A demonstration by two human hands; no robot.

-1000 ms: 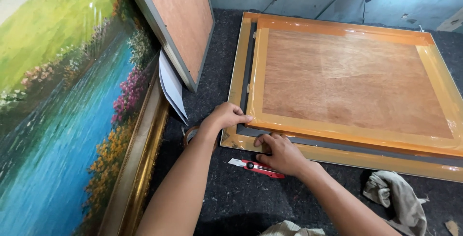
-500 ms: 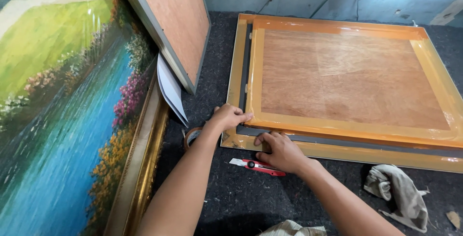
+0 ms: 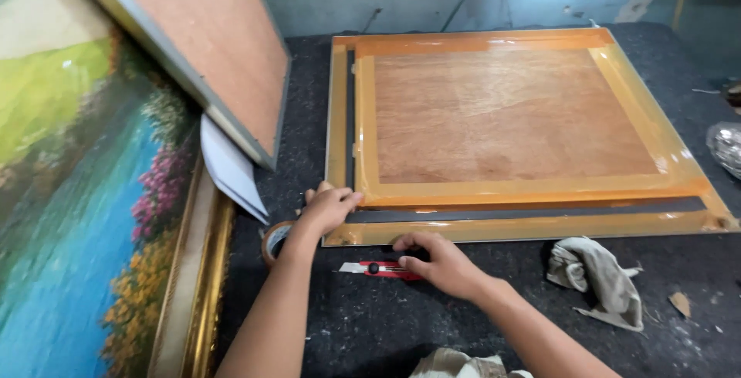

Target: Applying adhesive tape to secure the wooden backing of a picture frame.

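Hands both rest at the near left corner of a picture frame (image 3: 340, 127) lying face down on the dark counter (image 3: 478, 316). Left hand (image 3: 328, 210) lies palm down on that corner, fingers curled loosely over the frame's edge, pressing on it rather than gripping anything; its forearm runs straight back toward the viewer. Right hand (image 3: 440, 264) sits just to the right and nearer, on the counter against the frame's near rail, fingers bent with the tips touching the rail, closed on nothing; its forearm angles in from the lower right. Red utility knife (image 3: 382, 269) lies on the counter touching the right hand's fingers on their left side. Tape roll (image 3: 272, 240) sits just behind the left wrist. Crumpled grey rag (image 3: 598, 281) lies well to the right of the right hand. Framed landscape painting (image 3: 85, 216) leans far left of the left arm.
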